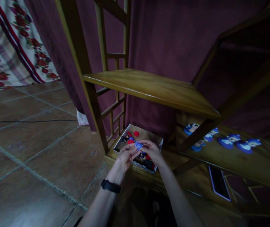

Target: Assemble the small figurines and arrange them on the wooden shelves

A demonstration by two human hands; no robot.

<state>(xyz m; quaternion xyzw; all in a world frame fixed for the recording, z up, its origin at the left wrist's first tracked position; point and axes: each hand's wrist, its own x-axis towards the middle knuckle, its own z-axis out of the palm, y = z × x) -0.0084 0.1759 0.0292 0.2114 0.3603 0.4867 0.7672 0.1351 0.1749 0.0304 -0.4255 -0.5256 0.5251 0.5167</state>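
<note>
Both my hands meet over an open cardboard box on the bottom board of the wooden shelf. Between their fingertips is a small blue figurine piece, its exact shape too small to make out. My left hand grips it from the left, a dark band on that wrist. From the other side my right hand pinches it. Inside the box lie several small figurines with red and dark parts, and a red disc near the back wall. My hands hide part of the box's contents.
A wooden shelf board juts out above the box. Several blue-and-white figurines stand on a ledge to the right, with a phone lying lower down. A lattice side panel rises at left. A black cable crosses the tiled floor.
</note>
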